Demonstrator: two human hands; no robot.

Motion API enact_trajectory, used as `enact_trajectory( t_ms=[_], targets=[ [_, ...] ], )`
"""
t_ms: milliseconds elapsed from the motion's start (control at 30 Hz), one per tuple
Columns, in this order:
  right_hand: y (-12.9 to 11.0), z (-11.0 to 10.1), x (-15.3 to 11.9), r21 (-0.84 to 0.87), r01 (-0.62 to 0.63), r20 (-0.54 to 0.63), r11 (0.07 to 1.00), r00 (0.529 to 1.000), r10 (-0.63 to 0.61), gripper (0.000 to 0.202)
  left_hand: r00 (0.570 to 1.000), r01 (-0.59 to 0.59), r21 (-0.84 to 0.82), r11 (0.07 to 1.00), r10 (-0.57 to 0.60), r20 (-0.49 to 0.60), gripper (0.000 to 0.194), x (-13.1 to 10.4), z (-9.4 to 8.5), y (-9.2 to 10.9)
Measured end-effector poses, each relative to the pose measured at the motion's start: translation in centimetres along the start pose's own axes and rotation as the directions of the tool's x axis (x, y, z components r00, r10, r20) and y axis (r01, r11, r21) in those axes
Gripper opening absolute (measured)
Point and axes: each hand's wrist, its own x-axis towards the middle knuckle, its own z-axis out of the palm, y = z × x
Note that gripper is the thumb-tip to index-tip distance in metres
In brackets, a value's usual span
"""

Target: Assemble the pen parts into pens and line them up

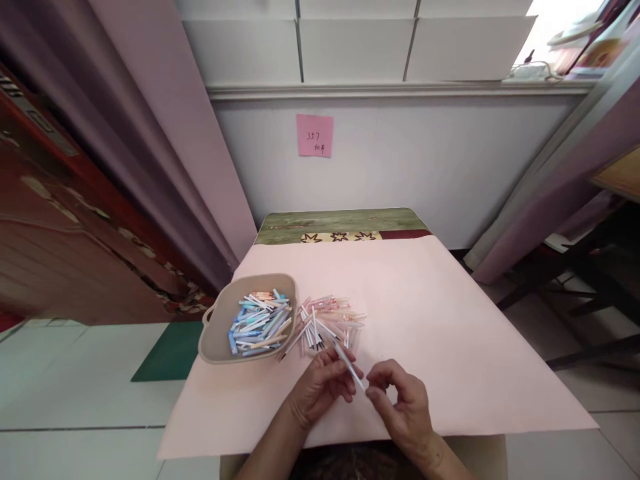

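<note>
A slim whitish pen (354, 375) slants between my two hands in front of the pile. My left hand (325, 383) is closed around its middle, thumb and fingers on the barrel. At the pen's lower end, my right hand (403, 403) is pinched, thumb and forefinger at the tip; the exact contact is small and partly hidden. Just beyond my left hand lies a loose pile of pens (333, 317) in pink, white and clear tones, some with dark tips. Left of it, a beige plastic basket (217, 333) holds many blue, white and tan pens (260, 323).
Pale pink paper (430, 320) covers most of the table, leaving its green patterned far edge (285, 227) bare. A pink note (315, 136) is stuck on the wall behind. Purple curtains (165, 167) hang at the left, and dark furniture legs (565, 280) stand at the right.
</note>
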Motion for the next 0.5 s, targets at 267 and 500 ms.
enact_trajectory(
  t_ms=[267, 500],
  targets=[
    [4.6, 0.9, 7.6, -0.293, -0.136, 0.028, 0.946, 0.988, 0.151, 0.019, 0.992, 0.069, 0.048, 0.996, -0.073, 0.102, 0.011, 0.0, 0.0, 0.0],
    [6.5, 5.3, 12.9, -0.599, 0.023, 0.265, 0.800, 0.949, 0.171, 0.027, 0.991, 0.078, 0.065, 0.995, -0.085, 0.106, 0.011, -0.1, 0.1, 0.0]
  ],
)
